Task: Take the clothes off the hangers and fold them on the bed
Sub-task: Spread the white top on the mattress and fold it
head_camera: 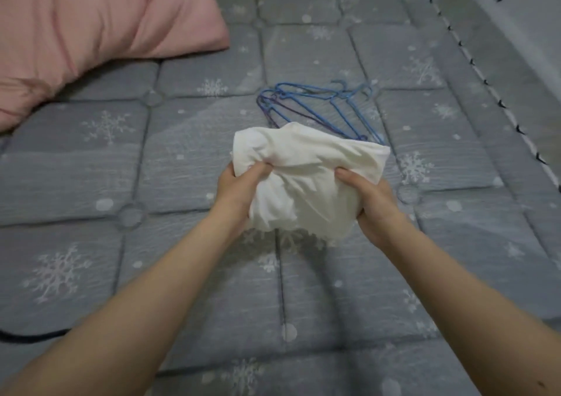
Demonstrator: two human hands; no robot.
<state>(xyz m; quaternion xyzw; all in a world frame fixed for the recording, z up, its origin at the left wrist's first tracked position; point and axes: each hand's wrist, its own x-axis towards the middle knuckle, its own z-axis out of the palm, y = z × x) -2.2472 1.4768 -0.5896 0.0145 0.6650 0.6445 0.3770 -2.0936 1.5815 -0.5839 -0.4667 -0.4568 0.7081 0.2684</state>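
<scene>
Dim, flat indoor light, soft faint shadows — overall slight blur, wide-angle bowing at edges

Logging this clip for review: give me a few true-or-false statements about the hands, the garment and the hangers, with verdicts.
1. Both hands grip the white garment. True: left hand and right hand each clutch a side.
2. The garment lies flat and neatly folded. False: it is bunched up between the hands.
3. The blue hangers lie empty on the bed. True.
4. A hanger is still inside the garment. False: none shows; the hangers lie beyond it.
5. The pink pillow is at the far right. False: far left.
</scene>
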